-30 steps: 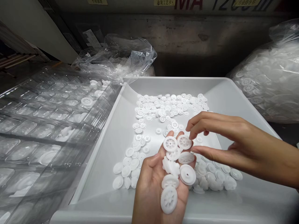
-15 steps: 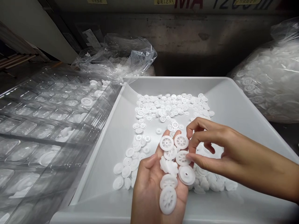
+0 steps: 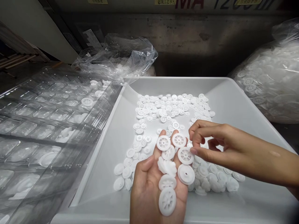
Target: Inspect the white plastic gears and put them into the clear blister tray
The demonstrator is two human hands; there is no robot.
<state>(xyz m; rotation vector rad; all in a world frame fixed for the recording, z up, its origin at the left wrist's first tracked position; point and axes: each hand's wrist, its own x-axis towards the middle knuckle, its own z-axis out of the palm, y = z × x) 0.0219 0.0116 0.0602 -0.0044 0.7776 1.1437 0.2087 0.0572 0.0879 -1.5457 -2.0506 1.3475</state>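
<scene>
My left hand (image 3: 146, 183) is palm up over the tray, holding several white plastic gears (image 3: 167, 201) spread along its palm and fingers. Most are spoked wheels with toothed rims; a lobed white piece (image 3: 167, 166) lies among them. Above its fingers, my right hand (image 3: 212, 140) has thumb and forefinger closed at the right edge of one spoked gear (image 3: 186, 155), which still lies against the left hand. Below both hands, the grey tray (image 3: 98, 183) carries smaller white gears (image 3: 173, 105) at the back and larger white pieces (image 3: 217, 180) at the front right.
Clear blister trays (image 3: 44, 130) with white parts in some pockets stand along the left side. An open clear plastic bag (image 3: 142, 56) with white parts sits behind the tray's left corner. At the right bulges a full bag of white gears (image 3: 273, 77).
The spoked gear at my right fingertips has shifted slightly up and right. My right hand has moved a little right, and my left fingers have shifted slightly left with their gears.
</scene>
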